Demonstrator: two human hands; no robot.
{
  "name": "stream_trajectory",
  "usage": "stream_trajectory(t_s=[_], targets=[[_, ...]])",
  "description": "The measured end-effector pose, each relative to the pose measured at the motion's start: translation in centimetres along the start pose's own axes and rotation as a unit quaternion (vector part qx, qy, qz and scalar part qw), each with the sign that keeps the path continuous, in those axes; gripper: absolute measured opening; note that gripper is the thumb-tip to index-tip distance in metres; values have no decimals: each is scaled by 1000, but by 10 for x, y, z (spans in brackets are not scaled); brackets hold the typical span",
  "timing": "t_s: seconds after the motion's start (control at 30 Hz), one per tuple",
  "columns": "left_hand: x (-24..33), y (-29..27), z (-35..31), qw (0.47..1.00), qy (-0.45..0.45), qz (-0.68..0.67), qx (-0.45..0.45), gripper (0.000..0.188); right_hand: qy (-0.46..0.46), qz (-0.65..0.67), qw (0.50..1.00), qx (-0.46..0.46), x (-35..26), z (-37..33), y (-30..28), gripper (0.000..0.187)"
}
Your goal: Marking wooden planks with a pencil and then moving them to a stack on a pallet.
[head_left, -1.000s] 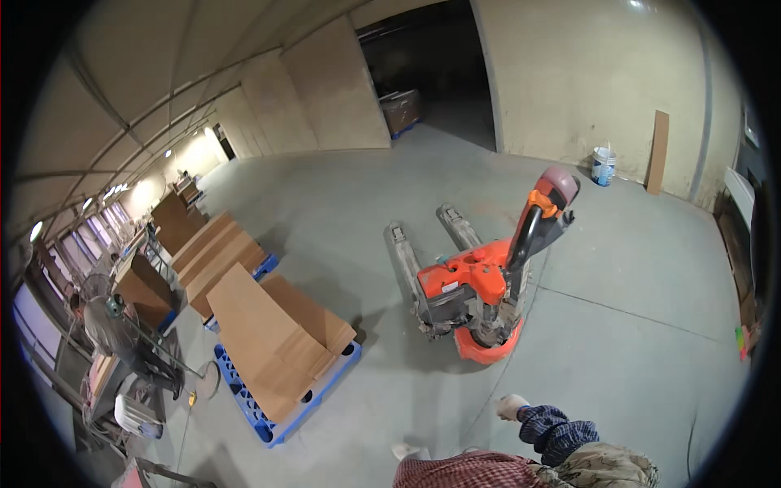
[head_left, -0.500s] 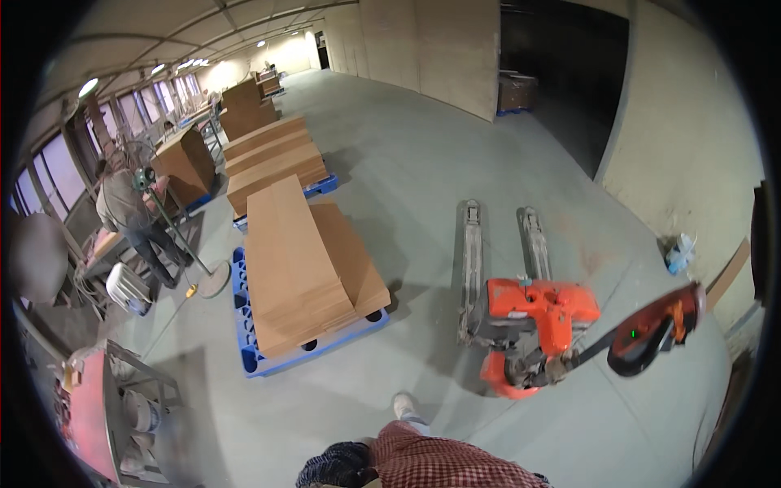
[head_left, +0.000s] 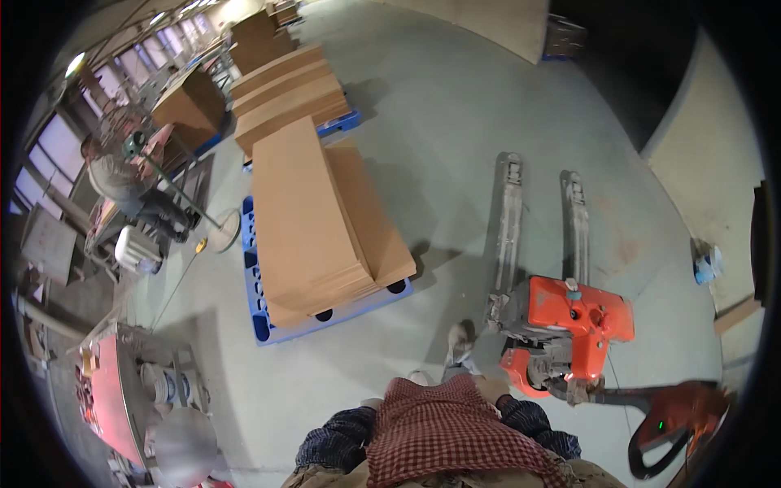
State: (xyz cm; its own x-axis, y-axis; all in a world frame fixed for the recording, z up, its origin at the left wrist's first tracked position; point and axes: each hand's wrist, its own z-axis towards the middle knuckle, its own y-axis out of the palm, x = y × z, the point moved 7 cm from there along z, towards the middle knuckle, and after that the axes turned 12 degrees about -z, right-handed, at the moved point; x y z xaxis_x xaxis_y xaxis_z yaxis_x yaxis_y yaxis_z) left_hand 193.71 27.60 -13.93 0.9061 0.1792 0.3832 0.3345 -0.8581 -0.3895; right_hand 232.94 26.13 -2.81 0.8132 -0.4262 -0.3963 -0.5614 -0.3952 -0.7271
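All around the orange pallet truck (head_left: 579, 321) spreads the grey-green floor (head_left: 443, 73). Left of the truck, a stack of flat cardboard (head_left: 301, 220) rests on a blue pallet (head_left: 362, 307), with more cardboard (head_left: 285, 102) beyond it. The truck itself stands ahead of my right side, its two forks pointing away from me and its handle (head_left: 659, 415) swung out to the right. Far to the left of the truck, a co-worker (head_left: 122, 179) stands by a pedestal fan (head_left: 134, 145); nearer me on that side is a red worktop (head_left: 110, 390). Behind the truck, at the right wall, sits a small bucket (head_left: 709, 267). My right grip (head_left: 491, 389) is just left of the truck's near end, my left grip (head_left: 372, 403) farther left, both beside my red-checked apron (head_left: 439, 431). Sleeves and cloth partly hide them, so I cannot tell whether either is spread or closed.
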Motion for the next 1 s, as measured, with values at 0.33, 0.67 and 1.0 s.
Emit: stream_trajectory(t_s=[0.33,0.67,1.0], targets=[[46,-53,6,991,-57,-118,38,50,56,618,692,-369,42,221,-55,20],[94,-115,36,960,-62,-246,114,58,121,236,951,-160,43,254,-168,32],[143,-240,156,981,9,-183,58,53,-79,-180,974,-115,-2,299,-152,36]])
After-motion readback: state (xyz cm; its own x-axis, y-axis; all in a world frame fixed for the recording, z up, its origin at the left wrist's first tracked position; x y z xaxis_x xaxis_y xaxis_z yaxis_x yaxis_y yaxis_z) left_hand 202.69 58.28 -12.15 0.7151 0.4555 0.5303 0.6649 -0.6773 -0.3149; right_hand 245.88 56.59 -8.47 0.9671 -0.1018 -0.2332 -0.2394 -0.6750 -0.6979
